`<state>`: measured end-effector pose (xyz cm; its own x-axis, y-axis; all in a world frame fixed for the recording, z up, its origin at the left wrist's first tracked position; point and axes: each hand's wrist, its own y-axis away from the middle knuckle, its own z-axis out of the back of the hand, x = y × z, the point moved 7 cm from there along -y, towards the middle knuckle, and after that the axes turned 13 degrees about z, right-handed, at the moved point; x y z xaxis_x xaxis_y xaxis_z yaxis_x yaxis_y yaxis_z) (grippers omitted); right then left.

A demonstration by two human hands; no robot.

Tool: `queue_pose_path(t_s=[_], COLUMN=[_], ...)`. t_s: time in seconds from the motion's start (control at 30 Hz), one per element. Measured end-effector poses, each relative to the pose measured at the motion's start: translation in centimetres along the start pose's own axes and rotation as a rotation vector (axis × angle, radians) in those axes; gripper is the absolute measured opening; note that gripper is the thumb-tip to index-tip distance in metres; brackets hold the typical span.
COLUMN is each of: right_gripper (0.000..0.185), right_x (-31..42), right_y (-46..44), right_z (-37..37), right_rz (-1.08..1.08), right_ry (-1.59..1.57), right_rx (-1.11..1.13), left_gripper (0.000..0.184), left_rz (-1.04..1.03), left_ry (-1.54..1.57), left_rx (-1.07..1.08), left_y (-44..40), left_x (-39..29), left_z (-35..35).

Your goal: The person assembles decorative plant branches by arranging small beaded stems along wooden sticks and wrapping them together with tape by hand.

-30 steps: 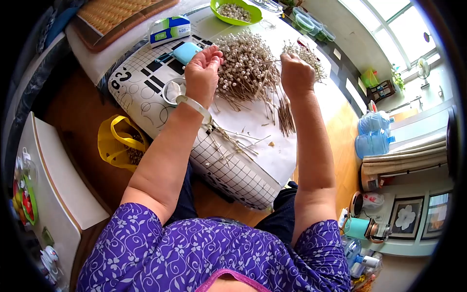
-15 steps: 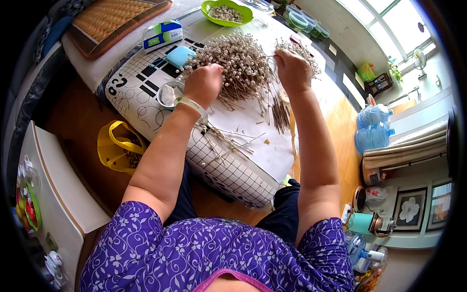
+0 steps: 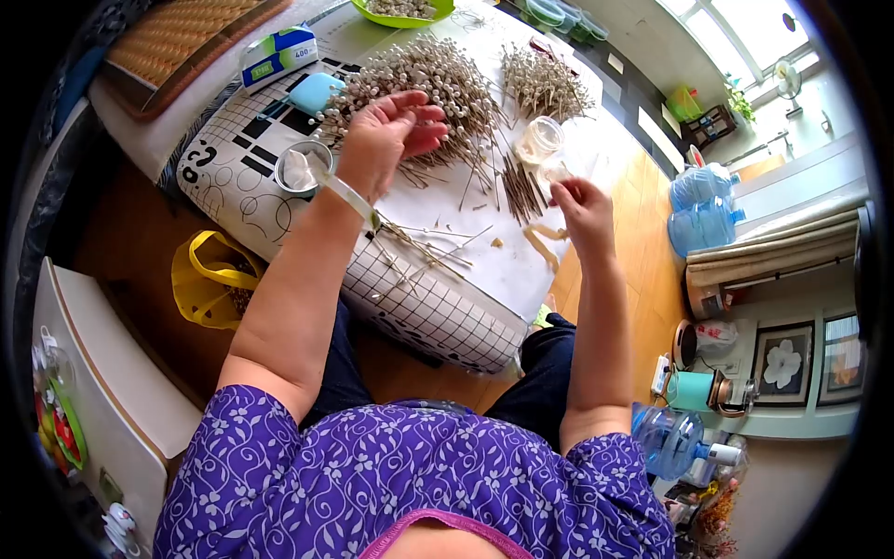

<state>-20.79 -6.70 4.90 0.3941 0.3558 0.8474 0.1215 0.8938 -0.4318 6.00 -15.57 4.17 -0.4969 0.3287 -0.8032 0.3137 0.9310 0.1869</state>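
Note:
My left hand is at the near left side of a large heap of dried stems with small whitish round heads. Its fingers are apart, with nothing visible between them. Over the right edge of the table, my right hand has thumb and fingertips pinched together; anything between them is too small to make out. Just beyond it are a clear round plastic container and a row of short brown sticks. A beige strip lies below the right hand. Farther back rests a smaller bunch of similar stems.
Left of the heap stand a round tin with white material inside, a light blue case and a tissue pack. Loose stems lie near the front edge. A green bowl is at the back, a yellow bag beside the table.
My right hand has come from the small bunch toward me, and the thin stem at its fingertips no longer shows. My left hand's fingers have opened. The view has shifted slightly.

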Motion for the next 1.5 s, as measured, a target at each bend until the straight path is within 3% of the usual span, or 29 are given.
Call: queue_pose_path(t_s=[0.07, 0.13, 0.2, 0.3, 0.37, 0.5, 0.6, 0.77, 0.9, 0.97, 1.1, 1.27, 1.5], right_gripper=[0.014, 0.014, 0.014, 0.011, 0.012, 0.014, 0.018, 0.023, 0.021, 0.016, 0.017, 0.017, 0.019], right_x=[-0.2, -0.2, 0.1, 1.6, 1.9, 0.6, 0.8, 1.7, 2.7, 1.8, 0.5, 1.4, 1.6], right_y=[2.2, 3.1, 3.4, 3.7, 3.6, 3.5, 2.9, 2.6, 1.5, 1.1, 2.3, 2.5, 2.7], right_z=[1.3, 1.6, 1.0, -2.3, -4.3, -4.2, -3.6, -5.0, -5.9, -6.0, -7.0, -6.5, -6.4], right_rz=[-0.189, -0.186, -0.174, -0.178, -0.137, -0.150, -0.170, -0.223, -0.220, -0.180, -0.168, -0.221, -0.265], right_ry=[-0.063, -0.134, -0.210, -0.407, -0.506, -0.527, -0.372, -0.647, -0.678, -0.505, -0.455, -0.486, -0.725], right_rx=[-0.070, -0.109, -0.140, -0.027, 0.039, -0.032, 0.070, 0.246, 0.225, 0.135, 0.199, 0.148, 0.337], left_gripper=[0.015, 0.014, 0.014, 0.015, 0.017, 0.019, 0.021, 0.019, 0.018, 0.017, 0.018, 0.017, 0.017], left_rz=[0.065, 0.068, 0.205, 0.301, 0.332, 0.360, 0.394, 0.547, 0.562, 0.449, 0.345, 0.434, 0.533], left_ry=[-0.062, -0.157, -0.242, -0.249, -0.311, -0.387, -0.420, -0.275, -0.233, -0.250, -0.336, -0.268, -0.161], left_rx=[0.148, 0.259, 0.339, 0.389, 0.400, 0.386, 0.369, 0.456, 0.420, 0.385, 0.353, 0.358, 0.445], left_y=[1.4, 2.8, 4.1, 5.1, 5.4, 5.6, 5.6, 6.2, 5.6, 4.8, 4.6, 5.1, 5.2], left_x=[1.6, 3.5, 6.0, 9.2, 10.6, 11.5, 11.6, 11.4, 11.0, 10.4, 10.1, 10.2, 11.3], left_z=[-2.2, -4.2, -5.7, -7.2, -8.1, -8.1, -7.7, -8.0, -7.1, -6.5, -6.2, -6.6, -7.1])
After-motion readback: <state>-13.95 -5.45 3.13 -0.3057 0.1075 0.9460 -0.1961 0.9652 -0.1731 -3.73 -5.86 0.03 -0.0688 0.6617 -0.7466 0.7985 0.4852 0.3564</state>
